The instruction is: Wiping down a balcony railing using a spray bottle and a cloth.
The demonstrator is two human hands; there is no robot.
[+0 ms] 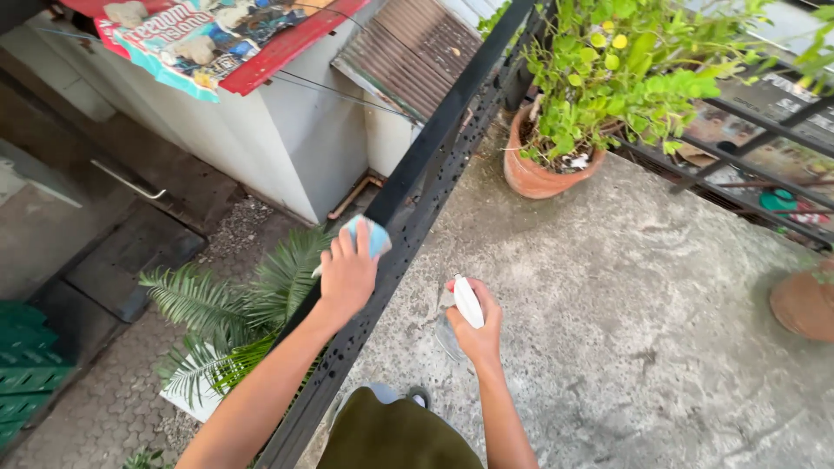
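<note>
Head view: potted plant beside black railing.

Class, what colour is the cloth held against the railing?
Light blue: the cloth in the left hand, seen in the head view.

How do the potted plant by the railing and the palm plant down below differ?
The potted plant has small rounded leaves; the palm plant has long feathery fronds. The potted plant sits in a round clay pot on the concrete floor; the palm plant stands lower, beyond the black railing. Both are green.
</note>
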